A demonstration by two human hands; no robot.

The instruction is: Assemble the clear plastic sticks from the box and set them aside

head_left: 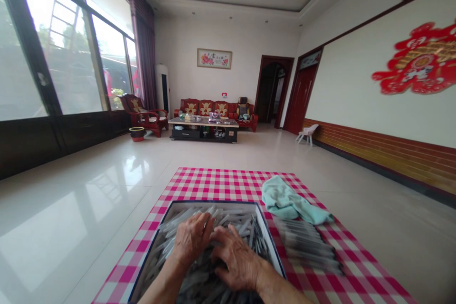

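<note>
Sticks [231, 218] (thin, grey-white, maybe plastic) fill a box [210, 202] right under both hands, heaped nearly to the rim. L hand [192, 237] lies on top of the heap, fingers curled down & slightly apart. R hand [237, 259] is just beside it, fingers spread & arched over the sticks, tips pressed in. Can't tell if either pinches anything. Box sits on a pink-&-white checked cloth [199, 185]. Right of R hand, past the box wall, a row of similar sticks [306, 247] lies side by side on the cloth, too blurred to count. Turquoise towel [288, 202] is bunched just beyond that row. As things lie: 1 batch out on the cloth, bulk left in box. Well ahead of hands: red sofa [206, 109], low table [203, 128].
</note>
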